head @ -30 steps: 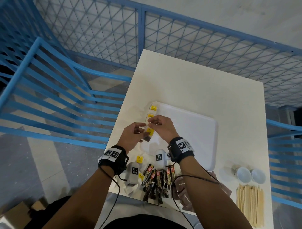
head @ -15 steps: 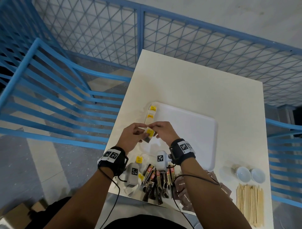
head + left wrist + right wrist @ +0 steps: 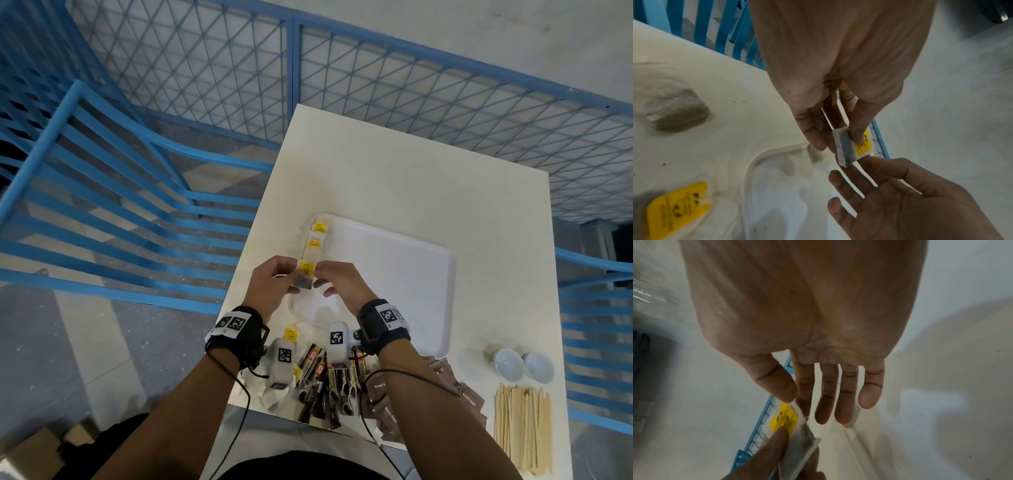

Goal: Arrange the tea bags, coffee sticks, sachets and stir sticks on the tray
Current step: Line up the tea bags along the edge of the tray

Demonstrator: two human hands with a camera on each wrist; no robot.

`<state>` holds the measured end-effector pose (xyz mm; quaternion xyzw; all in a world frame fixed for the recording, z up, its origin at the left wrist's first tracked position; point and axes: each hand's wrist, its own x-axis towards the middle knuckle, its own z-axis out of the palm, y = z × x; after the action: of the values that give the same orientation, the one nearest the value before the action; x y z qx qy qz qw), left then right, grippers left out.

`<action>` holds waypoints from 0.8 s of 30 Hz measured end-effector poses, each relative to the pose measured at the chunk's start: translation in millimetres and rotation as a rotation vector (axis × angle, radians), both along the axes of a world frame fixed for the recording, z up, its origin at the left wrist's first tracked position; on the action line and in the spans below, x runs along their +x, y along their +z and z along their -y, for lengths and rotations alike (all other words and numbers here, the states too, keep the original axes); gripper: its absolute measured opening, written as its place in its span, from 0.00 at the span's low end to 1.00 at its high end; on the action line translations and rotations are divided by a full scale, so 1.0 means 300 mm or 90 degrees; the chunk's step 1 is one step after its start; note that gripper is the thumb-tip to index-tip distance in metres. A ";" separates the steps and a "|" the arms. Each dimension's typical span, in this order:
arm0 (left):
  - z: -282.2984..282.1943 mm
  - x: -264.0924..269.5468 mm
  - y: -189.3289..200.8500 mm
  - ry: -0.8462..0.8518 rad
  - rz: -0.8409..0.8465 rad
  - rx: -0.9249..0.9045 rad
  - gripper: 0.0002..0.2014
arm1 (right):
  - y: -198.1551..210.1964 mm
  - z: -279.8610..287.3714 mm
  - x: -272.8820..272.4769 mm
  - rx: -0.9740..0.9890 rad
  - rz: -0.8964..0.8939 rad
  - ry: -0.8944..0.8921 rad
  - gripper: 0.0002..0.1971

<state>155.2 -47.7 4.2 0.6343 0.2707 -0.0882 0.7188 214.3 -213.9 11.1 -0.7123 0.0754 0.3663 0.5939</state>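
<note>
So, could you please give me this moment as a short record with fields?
held item: tea bag, above the tray's near-left corner
left hand: pinches the tea bag
right hand: thumb and forefinger on the tea bag's edge, other fingers straight
tray: two tea bags along its left edge
off tray: coffee sticks, brown sachets, stir sticks

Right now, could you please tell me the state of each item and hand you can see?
Held tea bag: pinched above tray.
Left hand: pinches it.
Right hand: touches its edge.
Tray: two tea bags along left edge.
Coffee sticks: heaped on table.
Stir sticks: on table.
</note>
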 end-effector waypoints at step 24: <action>-0.088 -0.037 -0.096 -0.116 -0.155 0.115 0.05 | -0.194 -0.046 -0.007 -0.261 0.142 -0.160 0.05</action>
<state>144.0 -21.4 -24.5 0.7027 0.3044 -0.2046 0.6097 212.3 -200.2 -47.3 -0.8388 0.1698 0.1857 0.4827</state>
